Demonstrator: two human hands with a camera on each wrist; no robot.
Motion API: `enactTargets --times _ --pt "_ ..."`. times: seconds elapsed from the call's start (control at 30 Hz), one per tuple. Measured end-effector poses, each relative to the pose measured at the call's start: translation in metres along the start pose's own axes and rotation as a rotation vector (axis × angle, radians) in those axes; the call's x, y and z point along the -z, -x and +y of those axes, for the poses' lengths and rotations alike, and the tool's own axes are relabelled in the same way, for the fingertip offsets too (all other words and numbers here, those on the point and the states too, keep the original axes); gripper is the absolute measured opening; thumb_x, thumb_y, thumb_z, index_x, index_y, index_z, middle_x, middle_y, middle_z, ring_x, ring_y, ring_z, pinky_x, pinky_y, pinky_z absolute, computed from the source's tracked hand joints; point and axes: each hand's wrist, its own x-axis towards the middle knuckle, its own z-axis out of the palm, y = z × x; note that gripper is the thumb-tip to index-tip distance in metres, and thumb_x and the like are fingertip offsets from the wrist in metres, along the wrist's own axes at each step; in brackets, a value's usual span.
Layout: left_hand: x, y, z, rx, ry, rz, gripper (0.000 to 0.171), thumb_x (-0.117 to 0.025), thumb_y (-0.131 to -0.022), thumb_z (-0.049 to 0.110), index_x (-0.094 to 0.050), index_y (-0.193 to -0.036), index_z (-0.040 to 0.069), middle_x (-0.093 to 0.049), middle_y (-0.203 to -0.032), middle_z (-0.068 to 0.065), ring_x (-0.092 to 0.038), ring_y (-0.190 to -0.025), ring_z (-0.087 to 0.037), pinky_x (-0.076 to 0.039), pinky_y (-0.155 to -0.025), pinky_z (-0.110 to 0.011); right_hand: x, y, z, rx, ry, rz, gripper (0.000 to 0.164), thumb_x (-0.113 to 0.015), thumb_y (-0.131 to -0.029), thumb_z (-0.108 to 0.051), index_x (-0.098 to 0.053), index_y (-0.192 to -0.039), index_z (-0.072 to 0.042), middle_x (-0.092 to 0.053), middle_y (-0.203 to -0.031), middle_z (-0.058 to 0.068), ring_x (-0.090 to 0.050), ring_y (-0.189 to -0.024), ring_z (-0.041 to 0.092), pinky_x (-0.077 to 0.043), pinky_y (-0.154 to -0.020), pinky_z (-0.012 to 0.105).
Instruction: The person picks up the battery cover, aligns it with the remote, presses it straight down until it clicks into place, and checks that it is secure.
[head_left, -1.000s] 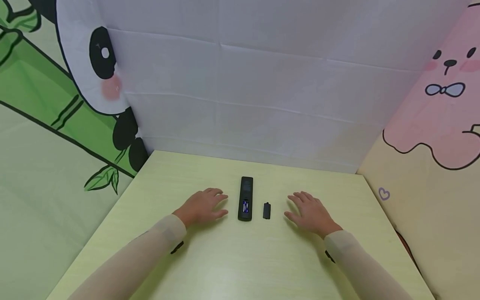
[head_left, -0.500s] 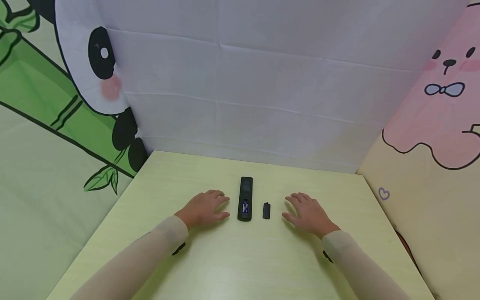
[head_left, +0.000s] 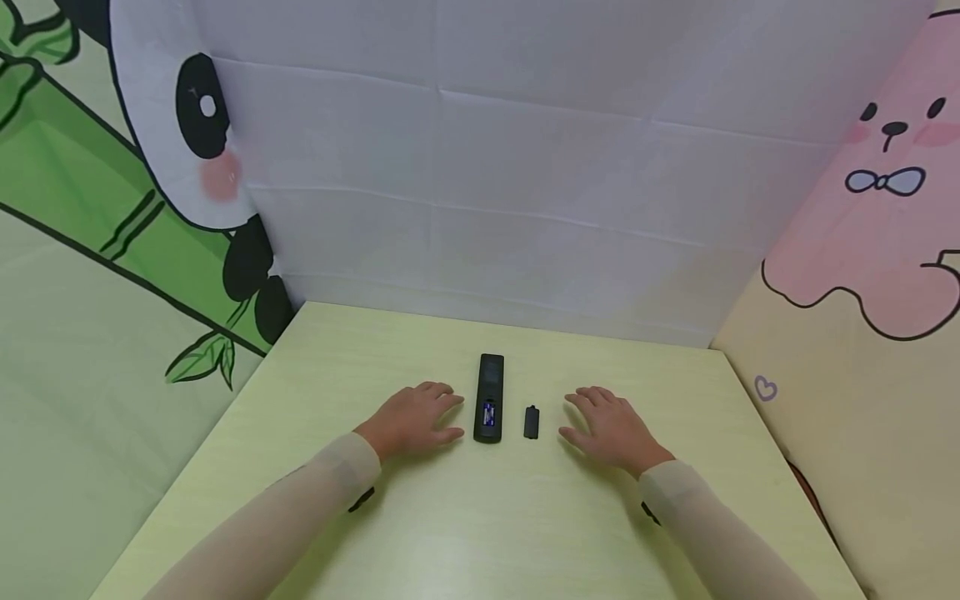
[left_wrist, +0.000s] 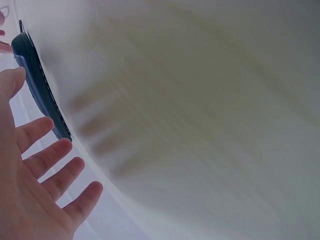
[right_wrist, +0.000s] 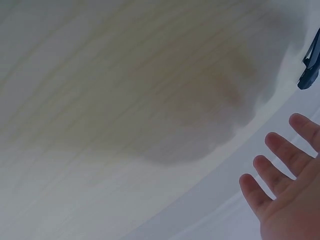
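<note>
A black remote control [head_left: 490, 383] lies back side up on the table, its battery bay uncovered with blue batteries [head_left: 489, 413] inside. To its right lies the small black battery cover [head_left: 532, 422], apart from it. My left hand [head_left: 411, 419] is just left of the remote, fingers spread and not touching it; the left wrist view shows the remote [left_wrist: 37, 80] beyond the fingertips. My right hand [head_left: 617, 427] hovers right of the cover, fingers spread, holding nothing. In the right wrist view a dark piece [right_wrist: 311, 67] shows at the right edge.
The pale wood-grain table [head_left: 465, 533] ends at a white cloth wall [head_left: 480, 192] behind. A panda-printed cloth [head_left: 127, 275] flanks the left side and a pink-animal cloth [head_left: 885, 250] the right. A dark cable [head_left: 813, 500] runs along the right edge.
Both hands have drifted slightly inward, the left toward the remote and the right toward the battery cover. The remote and cover stay in place on the table.
</note>
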Motion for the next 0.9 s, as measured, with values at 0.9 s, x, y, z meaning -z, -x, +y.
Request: enactTargets --times 0.9 --pt "-0.0066 -0.0097 0.0075 -0.003 -0.019 0.013 0.076 -0.066 -0.115 0.065 -0.060 -0.172 0.015 -0.064 -0.174 -0.015 -0.060 -0.164 -0.041 -0.057 -0.129 -0.063 -0.0010 -0.0030 -0.0096 0.018 0.005 -0.007 0.066 -0.070 -0.115 -0.051 -0.066 -0.165 -0.008 -0.066 -0.169 0.020 -0.061 -0.159 0.047 -0.054 -0.128 0.072"
